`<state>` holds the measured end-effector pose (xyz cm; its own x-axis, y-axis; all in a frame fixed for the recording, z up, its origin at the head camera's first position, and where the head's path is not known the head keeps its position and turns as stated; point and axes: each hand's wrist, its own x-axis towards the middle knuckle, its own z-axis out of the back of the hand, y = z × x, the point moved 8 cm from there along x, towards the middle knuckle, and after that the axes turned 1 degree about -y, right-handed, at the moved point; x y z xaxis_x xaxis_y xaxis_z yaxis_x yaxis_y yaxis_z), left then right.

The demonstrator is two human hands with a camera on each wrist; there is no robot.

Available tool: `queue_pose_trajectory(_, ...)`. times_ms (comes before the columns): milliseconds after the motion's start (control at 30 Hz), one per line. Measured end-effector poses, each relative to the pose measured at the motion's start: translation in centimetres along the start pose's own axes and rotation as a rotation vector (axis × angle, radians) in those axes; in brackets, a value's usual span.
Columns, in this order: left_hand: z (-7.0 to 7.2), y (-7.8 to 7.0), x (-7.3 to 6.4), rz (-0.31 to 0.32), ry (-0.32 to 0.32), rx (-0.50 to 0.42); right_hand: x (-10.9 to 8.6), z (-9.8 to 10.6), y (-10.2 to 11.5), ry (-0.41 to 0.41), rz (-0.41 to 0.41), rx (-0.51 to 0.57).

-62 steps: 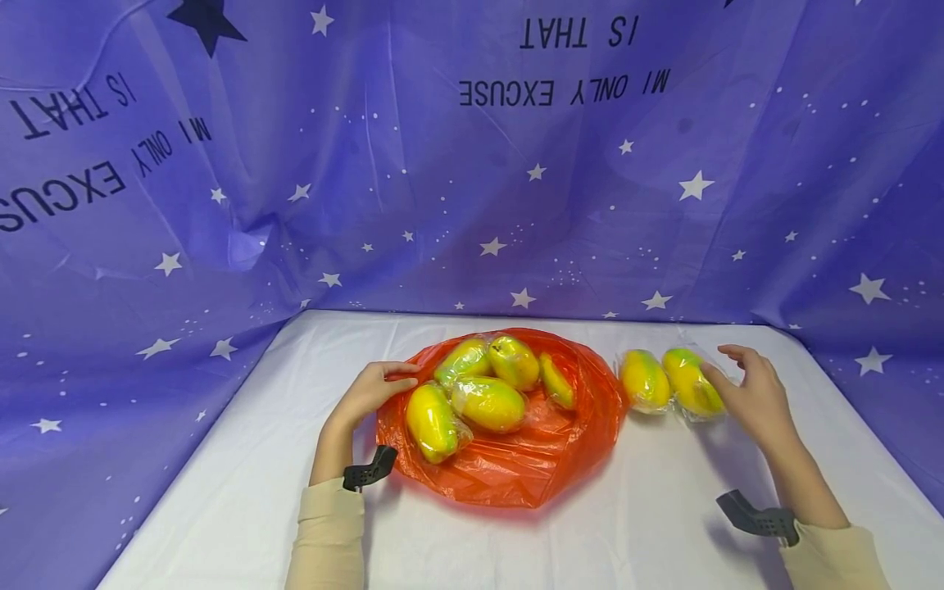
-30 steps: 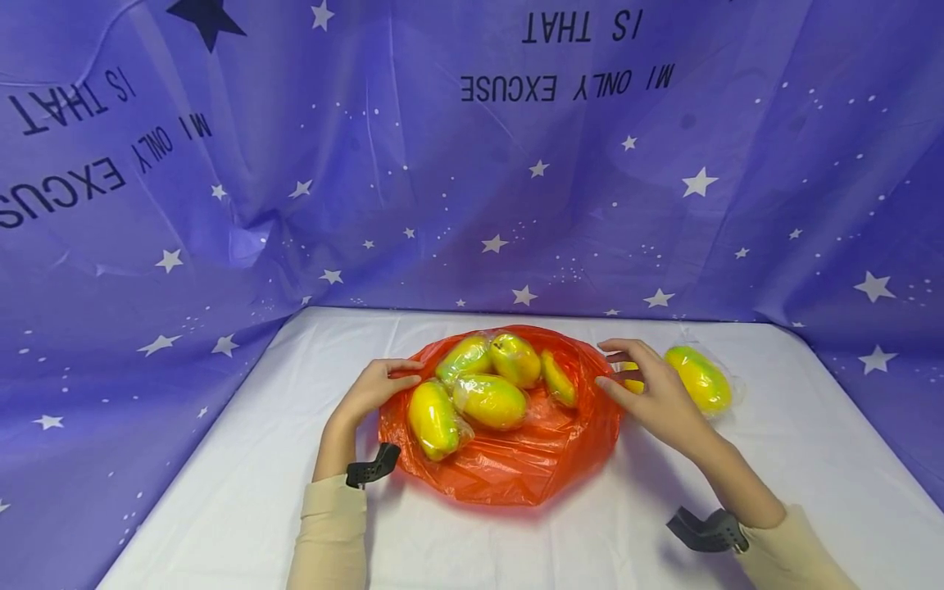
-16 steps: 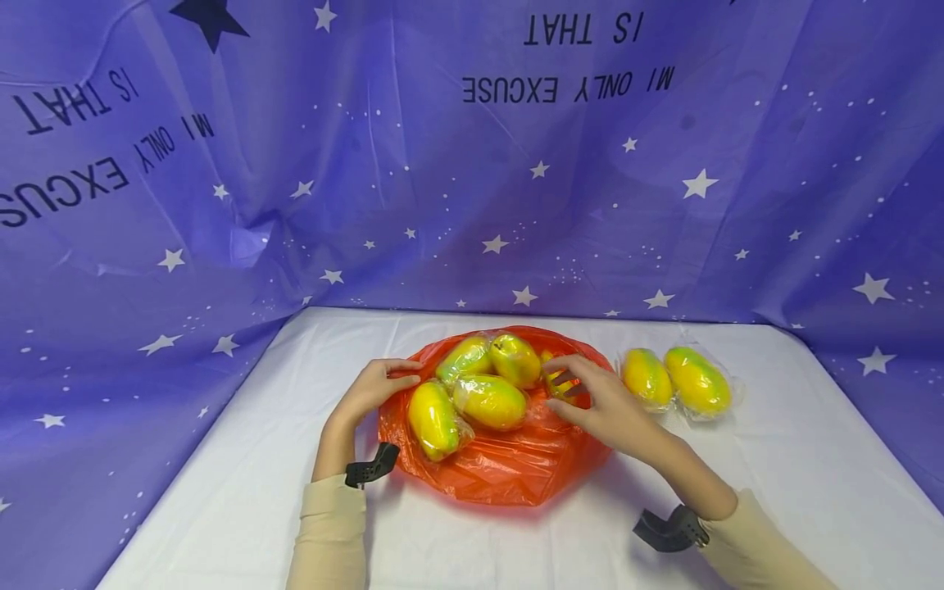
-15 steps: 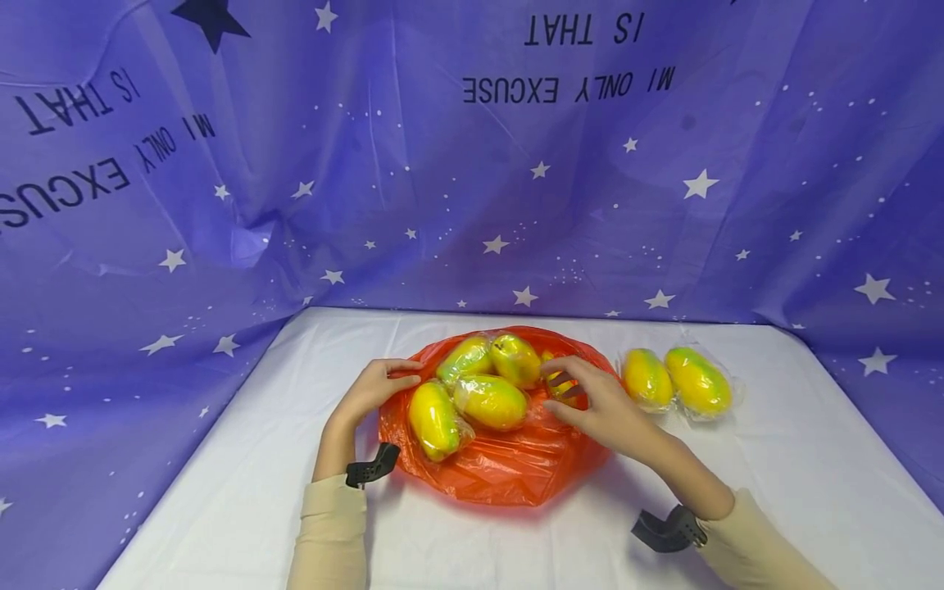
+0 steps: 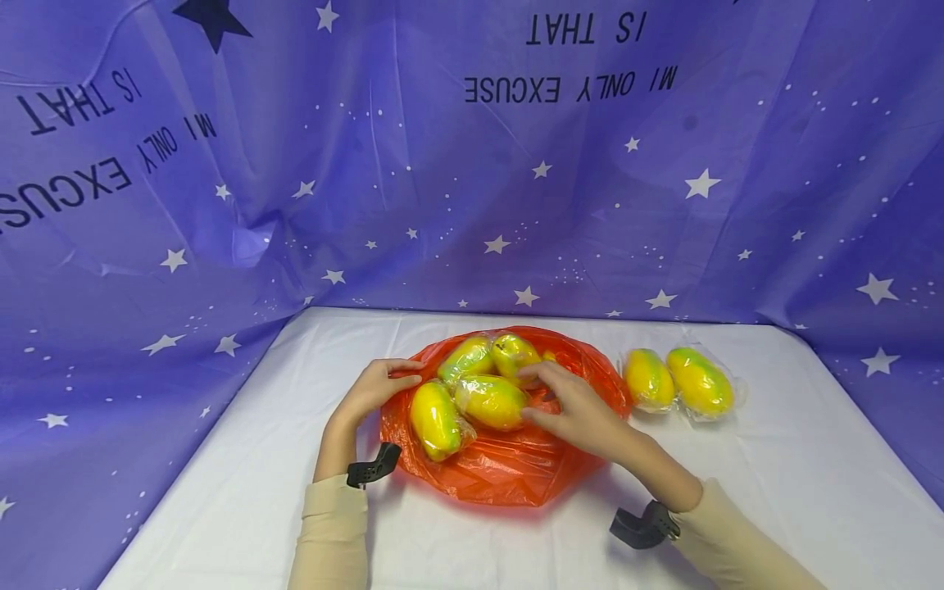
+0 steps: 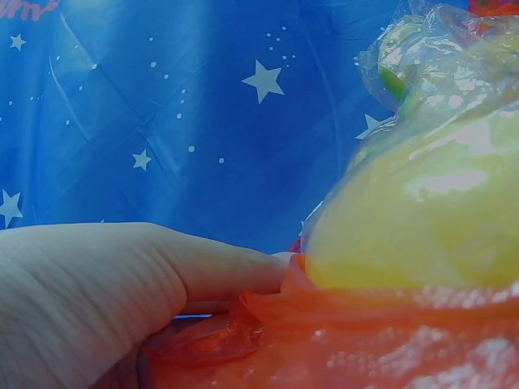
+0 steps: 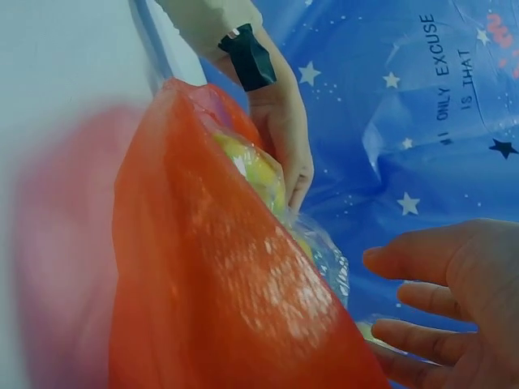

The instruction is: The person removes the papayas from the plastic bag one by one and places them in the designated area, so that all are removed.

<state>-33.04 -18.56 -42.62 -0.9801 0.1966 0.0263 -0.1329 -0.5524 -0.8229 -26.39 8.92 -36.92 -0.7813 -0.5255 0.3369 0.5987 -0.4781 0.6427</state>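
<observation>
A red plastic bag (image 5: 509,475) lies spread open and holds several yellow-green mangoes in clear wrap. My left hand (image 5: 369,393) is at the bag's left edge; in the left wrist view its thumb (image 6: 227,267) and fingers pinch the red rim, close to a wrapped mango (image 6: 413,211). My right hand (image 5: 586,410) hovers over the right part of the bag with nothing in its grasp. Its fingertips overlap the edge of the middle mango (image 5: 490,401) and the back one (image 5: 510,352), and the hand mostly hides a mango behind it. The right wrist view shows its thumb and fingers apart.
Two more wrapped mangoes, one nearer (image 5: 649,379) and one further right (image 5: 701,383), lie side by side on the white tablecloth (image 5: 796,459), right of the bag. A purple star-printed curtain (image 5: 472,188) stands behind the table.
My right hand has moved left from the two mangoes on the table, across the bag's right rim, to over the bag's mangoes. My left hand has stayed at the left rim.
</observation>
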Motion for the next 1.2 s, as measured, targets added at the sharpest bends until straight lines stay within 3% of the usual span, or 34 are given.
queue_pose_trajectory(600, -0.1, -0.2, -0.1, 0.025, 0.002, -0.001, 1.3, -1.8, -0.2, -0.055, -0.048, -0.038)
queue_pose_trajectory(1200, 0.0, -0.1, -0.1, 0.028, 0.002, 0.006, 1.7, -3.5, -0.9, -0.015, -0.036, -0.169)
